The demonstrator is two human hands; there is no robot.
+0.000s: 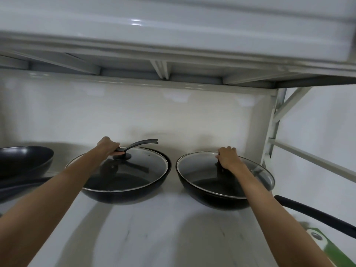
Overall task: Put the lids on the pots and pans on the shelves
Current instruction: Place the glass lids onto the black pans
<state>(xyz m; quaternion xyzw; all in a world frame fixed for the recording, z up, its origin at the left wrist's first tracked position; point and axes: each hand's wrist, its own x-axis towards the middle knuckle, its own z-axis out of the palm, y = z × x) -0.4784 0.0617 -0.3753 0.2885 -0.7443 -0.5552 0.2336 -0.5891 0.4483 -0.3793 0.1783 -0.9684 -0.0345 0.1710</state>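
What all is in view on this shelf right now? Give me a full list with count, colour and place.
pans: 3, black. Left pan at shelf centre, right pan beside it and apart from it, uncovered pan at the far left edge.
glass lids: 2, clear with metal rims. Left lid sits on the left pan; right lid sits on the right pan, shifted over its right rim.
pan handle: 1, black, sticks out at lower right.
green object: 1, lower right corner, blurred.
shelf: 1, white-grey, under the pans.
upper shelf: 1, pale grey, overhead.
left hand: grips the left lid's handle.
right hand: grips the right lid's knob.
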